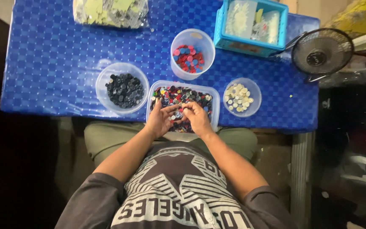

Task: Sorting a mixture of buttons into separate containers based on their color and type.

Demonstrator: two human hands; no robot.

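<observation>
w/ left hand (159,121) & right hand (198,118) held together, fingertips pinched over the clear rectangular plastic tub of mixed-colour buttons (214,111) at frame centre, small buttons could be dropped or flicked off the blue checkered tablecloth (56,55) edge.

A table (56,55) covered in a blue checked cloth carries everything; a rectangular clear tub of mixed buttons (166,94) sits at its near edge; a round tub of dark buttons (122,88) stands just left of it; a round tub of pale buttons (242,97) lies to the right; a clear cup of red and blue buttons (192,54) stands behind; a blue basket (250,46) and a plastic bag (110,12) rest at the far edge.
</observation>
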